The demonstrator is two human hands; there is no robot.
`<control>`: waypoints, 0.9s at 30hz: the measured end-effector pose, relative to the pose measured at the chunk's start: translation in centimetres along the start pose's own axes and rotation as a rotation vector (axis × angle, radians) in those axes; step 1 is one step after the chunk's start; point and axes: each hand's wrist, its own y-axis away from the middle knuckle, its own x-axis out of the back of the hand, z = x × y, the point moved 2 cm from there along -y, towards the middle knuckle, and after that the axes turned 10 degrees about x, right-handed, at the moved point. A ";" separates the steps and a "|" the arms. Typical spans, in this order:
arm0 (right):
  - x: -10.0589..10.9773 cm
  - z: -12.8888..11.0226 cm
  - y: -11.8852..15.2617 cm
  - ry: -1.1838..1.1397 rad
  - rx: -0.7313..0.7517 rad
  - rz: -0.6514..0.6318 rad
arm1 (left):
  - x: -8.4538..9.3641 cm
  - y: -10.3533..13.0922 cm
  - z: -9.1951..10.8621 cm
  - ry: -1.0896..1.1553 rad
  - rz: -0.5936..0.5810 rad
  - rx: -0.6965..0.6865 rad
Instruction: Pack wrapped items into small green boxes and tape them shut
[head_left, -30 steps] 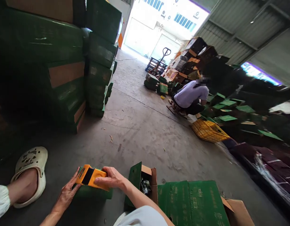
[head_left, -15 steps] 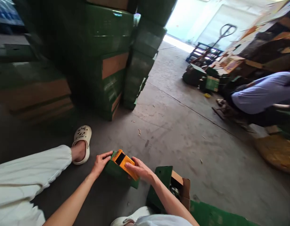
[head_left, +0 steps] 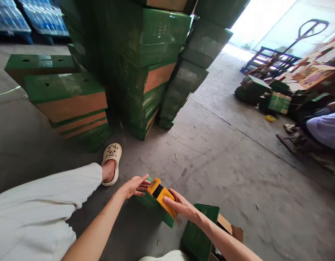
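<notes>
My right hand (head_left: 182, 206) grips a yellow handheld device (head_left: 163, 197) with a black band across it, thumb on its top face. The device lies slanted over a small green box (head_left: 151, 206) near the floor; whether it touches the box I cannot tell. By the box's far left end, my left hand (head_left: 135, 186) has its fingers stretched out and apart, close to the device's front end. It holds nothing, and contact with the box is unclear. To the right, under my right forearm, stands an open green carton (head_left: 198, 230) with raised flaps, its contents mostly hidden.
Tall stacks of green cartons (head_left: 162, 40) stand ahead, with lower cartons (head_left: 69, 88) at left. Wrapped bottles (head_left: 44, 18) are at the far left. A pallet jack (head_left: 292, 45) and piled cardboard (head_left: 317, 78) are at the right, near a crouching person (head_left: 326, 128).
The view has swung left, so the scene sits farther right. My left fingers have spread from their hold at the box's end; my right hand still grips the yellow device.
</notes>
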 end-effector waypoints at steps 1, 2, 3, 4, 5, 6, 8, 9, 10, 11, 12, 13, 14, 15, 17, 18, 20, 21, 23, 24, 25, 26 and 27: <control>0.0 0.2 0.0 -0.001 -0.012 -0.002 | -0.3 0.2 0.0 0.017 -0.068 0.021; 0.0 0.4 0.0 0.008 -0.029 0.000 | -0.6 0.3 -0.1 0.028 -0.123 0.029; 0.0 0.7 0.0 0.025 -0.041 0.005 | -0.8 0.3 -0.1 0.034 -0.159 0.022; 0.1 0.9 -0.1 0.041 -0.040 0.006 | -0.8 0.3 -0.1 0.040 -0.176 0.011; 0.1 1.0 -0.2 0.059 -0.032 0.002 | -0.8 0.2 -0.1 0.046 -0.179 -0.001; 0.1 1.1 -0.3 0.073 -0.021 -0.009 | -0.7 0.1 -0.1 0.054 -0.169 -0.008; -0.1 1.1 -0.6 0.083 -0.002 -0.042 | -0.6 -0.1 -0.1 0.054 -0.115 -0.023; -0.2 1.0 -0.7 0.082 0.004 -0.061 | -0.6 -0.3 -0.2 0.041 -0.075 -0.038; -0.4 0.9 -0.9 0.081 0.010 -0.074 | -0.6 -0.5 -0.3 0.021 -0.032 -0.059; -0.6 0.7 -1.1 0.085 0.014 -0.079 | -0.7 -0.6 -0.4 0.002 0.013 -0.085; -0.7 0.4 -1.3 0.097 0.014 -0.081 | -0.8 -0.8 -0.5 -0.013 0.059 -0.113; -0.9 0.2 -1.5 0.114 0.013 -0.083 | -0.9 -1.0 -0.7 -0.023 0.103 -0.143; -0.9 0.0 -1.6 0.132 0.009 -0.088 | -0.9 -1.1 -0.8 -0.028 0.144 -0.173; -1.0 -0.2 -1.7 0.146 0.003 -0.091 | -0.7 -1.2 -1.0 -0.032 0.183 -0.204; -0.7 -0.4 -1.4 0.163 -0.016 -0.101 | 0.5 -1.2 -1.0 -0.042 0.272 -0.274; -0.5 -0.4 -1.0 0.162 -0.033 -0.106 | 1.5 -1.1 -1.0 -0.044 0.321 -0.306; 0.0 0.1 0.1 0.129 -0.084 -0.113 | 3.9 -0.8 -0.8 -0.042 0.412 -0.361; 0.2 0.3 0.8 0.107 -0.106 -0.117 | 5.1 -0.7 -0.7 -0.042 0.447 -0.383; 0.6 0.7 2.0 0.074 -0.123 -0.113 | 7.0 -0.4 -0.6 -0.050 0.486 -0.421; 0.6 0.8 2.4 0.074 -0.115 -0.108 | 7.6 -0.3 -0.6 -0.057 0.494 -0.438; 0.6 0.9 2.6 0.087 -0.103 -0.101 | 8.0 -0.3 -0.7 -0.063 0.500 -0.452; 0.5 0.8 2.7 0.102 -0.095 -0.093 | 8.1 -0.3 -0.8 -0.069 0.505 -0.464; 0.4 0.8 2.7 0.109 -0.093 -0.087 | 8.1 -0.4 -0.9 -0.074 0.510 -0.474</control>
